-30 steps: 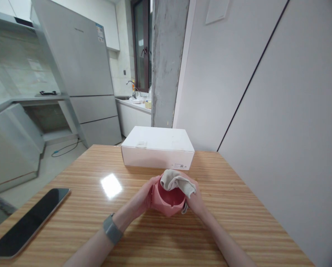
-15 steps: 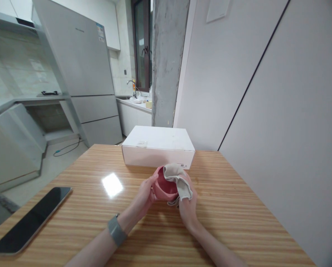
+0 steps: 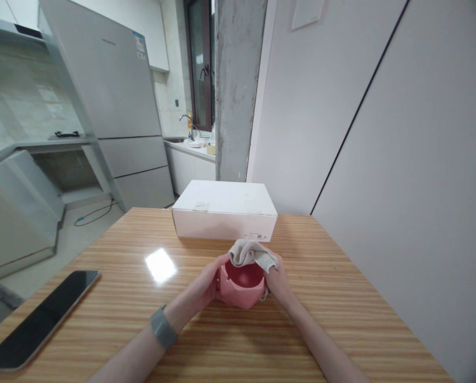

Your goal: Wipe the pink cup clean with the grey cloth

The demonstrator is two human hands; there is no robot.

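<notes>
A pink faceted pot (image 3: 238,293) with a deep red inside sits low over the wooden table, its opening facing up. My left hand (image 3: 200,284) wraps its left side. My right hand (image 3: 277,281) is at its right side and presses a beige cloth (image 3: 251,253) onto the far rim. The cloth drapes over that rim, and a small fold of it shows below my right hand. My fingers and the cloth hide part of the rim. I cannot tell whether the pot's base touches the table.
A white cardboard box (image 3: 224,213) stands just beyond the pot on the wooden table (image 3: 102,298). A black smartphone (image 3: 42,319) lies face up near the left edge. A grey band (image 3: 163,328) circles my left wrist. A concrete pillar (image 3: 236,90) and a fridge (image 3: 110,96) stand behind.
The pot has turned from tilted toward the left to opening upward. The cloth has moved along the rim to the far side, and my right hand has shifted up beside the pot.
</notes>
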